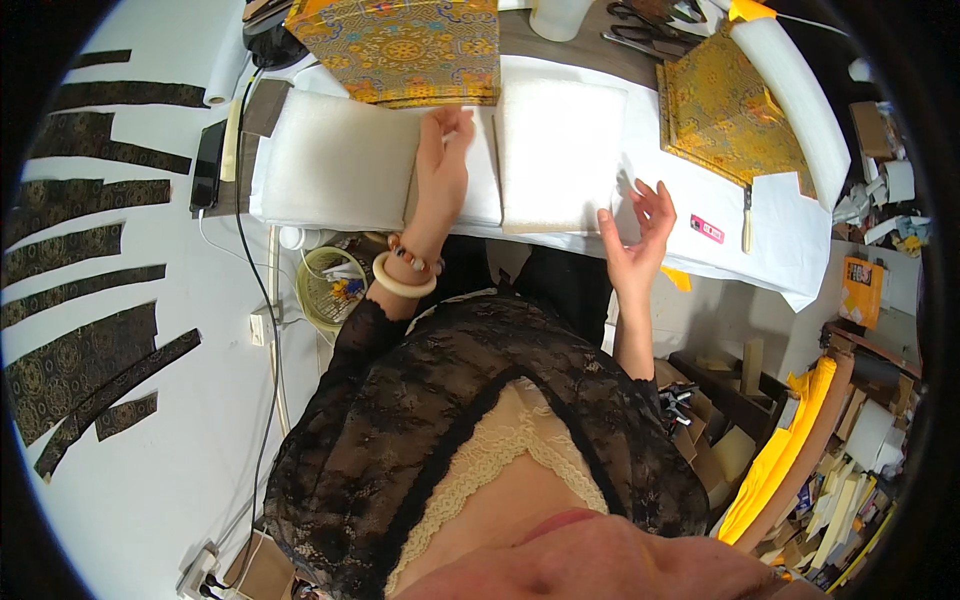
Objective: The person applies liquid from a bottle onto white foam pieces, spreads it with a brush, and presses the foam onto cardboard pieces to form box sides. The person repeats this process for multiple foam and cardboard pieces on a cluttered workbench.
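Observation:
Two square white foam pads lie side by side on a white sheet. My left hand is over the right edge of the left pad, its fingers loosely bent and slightly apart, with nothing visible in them. Beaded bracelets and a pale bangle circle that wrist. My right hand is beside the lower right corner of the other pad, palm up, thumb and fingers spread, holding nothing. Whether its thumb touches the pad I cannot tell. Behind the pads stands a gold patterned brocade box.
At right are another gold brocade box, a white roll, a knife and a small pink packet. Scissors lie at the back. A phone and a hanging black cable are at left; below stands a basket.

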